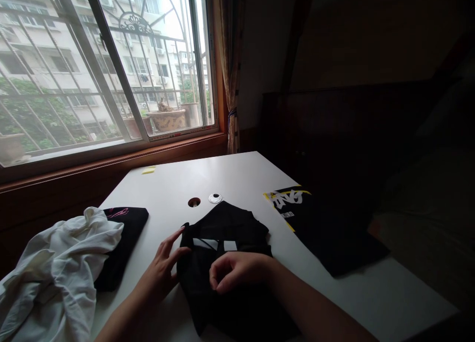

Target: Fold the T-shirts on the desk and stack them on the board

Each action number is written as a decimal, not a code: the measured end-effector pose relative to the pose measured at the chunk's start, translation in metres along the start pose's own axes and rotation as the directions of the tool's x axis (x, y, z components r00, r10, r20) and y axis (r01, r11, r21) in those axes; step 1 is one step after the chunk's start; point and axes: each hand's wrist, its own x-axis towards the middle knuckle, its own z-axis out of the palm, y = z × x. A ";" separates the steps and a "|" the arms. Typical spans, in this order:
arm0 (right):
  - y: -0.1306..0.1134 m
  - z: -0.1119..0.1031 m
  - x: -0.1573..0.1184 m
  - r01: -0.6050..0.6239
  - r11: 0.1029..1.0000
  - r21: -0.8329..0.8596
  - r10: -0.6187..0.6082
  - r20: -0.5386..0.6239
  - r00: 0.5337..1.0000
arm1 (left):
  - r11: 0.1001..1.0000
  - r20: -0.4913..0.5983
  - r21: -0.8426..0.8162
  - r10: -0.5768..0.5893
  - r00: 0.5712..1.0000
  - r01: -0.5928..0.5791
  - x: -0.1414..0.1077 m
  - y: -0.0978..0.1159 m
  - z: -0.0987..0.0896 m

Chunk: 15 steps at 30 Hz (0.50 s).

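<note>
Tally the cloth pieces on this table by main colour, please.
White: 1 (rumpled cloth)
Black: 3 (pink-marked cloth, middle cloth, yellow-edged cloth)
Total: 4

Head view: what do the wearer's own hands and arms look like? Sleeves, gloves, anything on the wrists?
Left hand and right hand are both ungloved. Left forearm and right forearm are bare to the frame edge: no sleeves, watch, bracelet, cables or markings visible.
</note>
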 end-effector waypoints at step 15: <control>0.010 -0.031 -0.003 -0.543 0.435 -0.718 -0.566 -0.687 0.455 | 0.979 -0.130 0.095 -0.167 0.977 0.180 -0.004 -0.016 -0.013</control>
